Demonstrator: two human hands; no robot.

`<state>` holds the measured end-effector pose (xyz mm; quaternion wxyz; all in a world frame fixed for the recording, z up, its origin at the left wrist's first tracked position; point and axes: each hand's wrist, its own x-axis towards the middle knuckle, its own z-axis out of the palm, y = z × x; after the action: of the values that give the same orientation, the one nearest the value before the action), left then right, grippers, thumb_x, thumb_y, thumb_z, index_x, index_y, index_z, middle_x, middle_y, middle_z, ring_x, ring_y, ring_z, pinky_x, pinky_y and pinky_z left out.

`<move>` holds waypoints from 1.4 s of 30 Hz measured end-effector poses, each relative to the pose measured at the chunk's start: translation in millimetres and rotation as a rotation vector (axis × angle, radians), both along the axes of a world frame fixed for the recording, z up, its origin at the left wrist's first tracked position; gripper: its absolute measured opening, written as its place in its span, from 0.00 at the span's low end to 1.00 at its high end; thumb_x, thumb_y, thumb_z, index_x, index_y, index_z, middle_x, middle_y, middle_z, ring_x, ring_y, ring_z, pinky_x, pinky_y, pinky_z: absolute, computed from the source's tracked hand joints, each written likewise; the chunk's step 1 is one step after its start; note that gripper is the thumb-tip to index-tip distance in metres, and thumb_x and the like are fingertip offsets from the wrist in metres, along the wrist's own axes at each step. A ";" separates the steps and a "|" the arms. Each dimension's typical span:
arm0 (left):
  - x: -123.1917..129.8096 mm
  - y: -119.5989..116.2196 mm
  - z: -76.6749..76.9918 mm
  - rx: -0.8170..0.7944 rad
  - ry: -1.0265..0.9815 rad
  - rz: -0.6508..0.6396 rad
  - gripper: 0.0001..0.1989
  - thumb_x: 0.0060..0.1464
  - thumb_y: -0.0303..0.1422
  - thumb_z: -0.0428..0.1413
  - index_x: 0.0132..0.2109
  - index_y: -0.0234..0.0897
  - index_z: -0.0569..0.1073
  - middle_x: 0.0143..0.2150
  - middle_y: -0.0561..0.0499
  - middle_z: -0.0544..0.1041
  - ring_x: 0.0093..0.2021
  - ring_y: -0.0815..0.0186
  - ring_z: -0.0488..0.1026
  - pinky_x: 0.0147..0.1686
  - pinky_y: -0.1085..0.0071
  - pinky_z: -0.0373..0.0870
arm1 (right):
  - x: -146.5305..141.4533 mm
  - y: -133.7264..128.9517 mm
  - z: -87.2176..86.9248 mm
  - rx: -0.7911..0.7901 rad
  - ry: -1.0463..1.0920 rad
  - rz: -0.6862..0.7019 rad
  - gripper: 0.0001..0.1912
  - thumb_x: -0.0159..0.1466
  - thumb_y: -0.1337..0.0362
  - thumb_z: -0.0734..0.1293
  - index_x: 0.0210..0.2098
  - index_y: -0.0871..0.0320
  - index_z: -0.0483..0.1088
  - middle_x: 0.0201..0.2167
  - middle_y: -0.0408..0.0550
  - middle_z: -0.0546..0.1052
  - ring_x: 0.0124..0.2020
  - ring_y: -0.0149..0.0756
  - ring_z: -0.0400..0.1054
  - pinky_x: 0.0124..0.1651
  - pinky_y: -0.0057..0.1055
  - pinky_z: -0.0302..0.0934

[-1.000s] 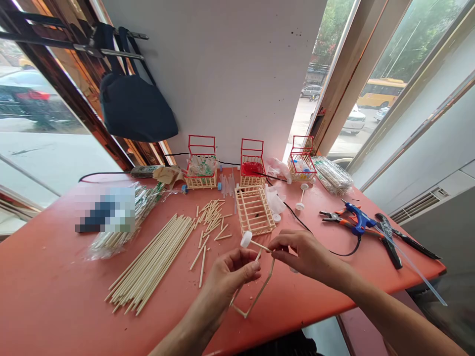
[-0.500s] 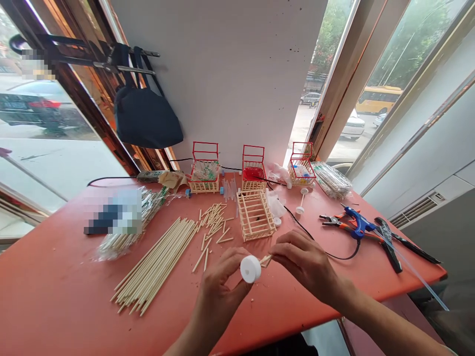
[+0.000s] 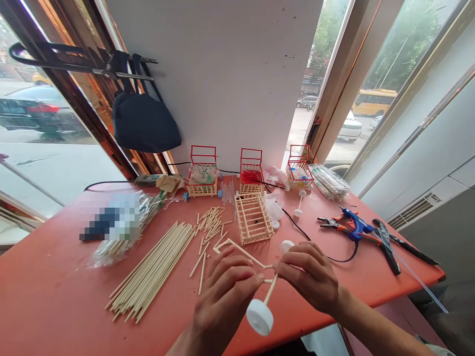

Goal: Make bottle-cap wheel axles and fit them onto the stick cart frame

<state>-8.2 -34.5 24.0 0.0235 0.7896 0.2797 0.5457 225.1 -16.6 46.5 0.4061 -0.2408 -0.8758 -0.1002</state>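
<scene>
My left hand (image 3: pixel 228 291) pinches the near end of a thin wooden stick frame (image 3: pixel 241 249), which stretches away over the table. My right hand (image 3: pixel 309 274) closes around a wooden axle (image 3: pixel 271 289) where it meets the frame. On the axle's near end is a white wheel (image 3: pixel 260 317), below and between my hands; another white wheel (image 3: pixel 287 246) shows past my right fingers. Beyond my hands lies a slatted wooden basket (image 3: pixel 254 217). Short cut sticks (image 3: pixel 211 225) are scattered left of it.
Long sticks (image 3: pixel 152 272) lie on the red table (image 3: pixel 52 291). Three baskets with red handles (image 3: pixel 203 180) stand at the back. Pliers (image 3: pixel 334 224), a blue glue gun (image 3: pixel 358 222) with its cable, and a wheeled axle (image 3: pixel 300 203) are on the right.
The stick frame and axle have turned, so the near wheel is lower and a second wheel shows. My left hand has shifted from the wheel to the frame. The view has tilted slightly.
</scene>
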 end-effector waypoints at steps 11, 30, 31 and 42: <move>-2.3 1.4 -5.5 0.061 0.083 0.022 0.11 0.65 0.21 0.54 0.46 0.41 0.78 0.37 0.53 0.84 0.44 0.64 0.80 0.64 0.56 0.65 | -1.0 2.8 -4.7 0.119 0.016 -0.027 0.11 0.73 0.71 0.63 0.44 0.54 0.77 0.33 0.43 0.81 0.38 0.32 0.73 0.45 0.34 0.65; -1.0 0.1 -7.1 0.089 0.045 0.078 0.11 0.64 0.20 0.56 0.46 0.37 0.79 0.37 0.50 0.84 0.44 0.62 0.78 0.62 0.55 0.68 | 0.9 6.2 -8.4 0.188 -0.014 -0.061 0.10 0.71 0.73 0.65 0.42 0.54 0.76 0.33 0.41 0.82 0.39 0.32 0.73 0.47 0.36 0.60; -1.0 0.2 -6.9 0.092 0.047 0.077 0.11 0.64 0.20 0.56 0.46 0.37 0.79 0.37 0.50 0.84 0.44 0.62 0.78 0.61 0.55 0.68 | 0.4 6.4 -7.4 0.192 -0.014 -0.057 0.09 0.72 0.73 0.65 0.42 0.55 0.76 0.33 0.41 0.82 0.38 0.32 0.73 0.46 0.36 0.60; 3.6 10.6 3.9 -0.155 -0.113 0.049 0.13 0.59 0.20 0.59 0.45 0.41 0.81 0.37 0.50 0.83 0.40 0.63 0.80 0.44 0.68 0.77 | 2.4 9.9 -8.9 0.151 0.018 -0.075 0.13 0.74 0.72 0.61 0.44 0.53 0.76 0.34 0.42 0.82 0.40 0.34 0.72 0.50 0.37 0.60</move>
<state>-4.6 -23.9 27.8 0.0869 0.7463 0.3384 0.5665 227.5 -6.7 37.5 0.4270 -0.2428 -0.8525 -0.1788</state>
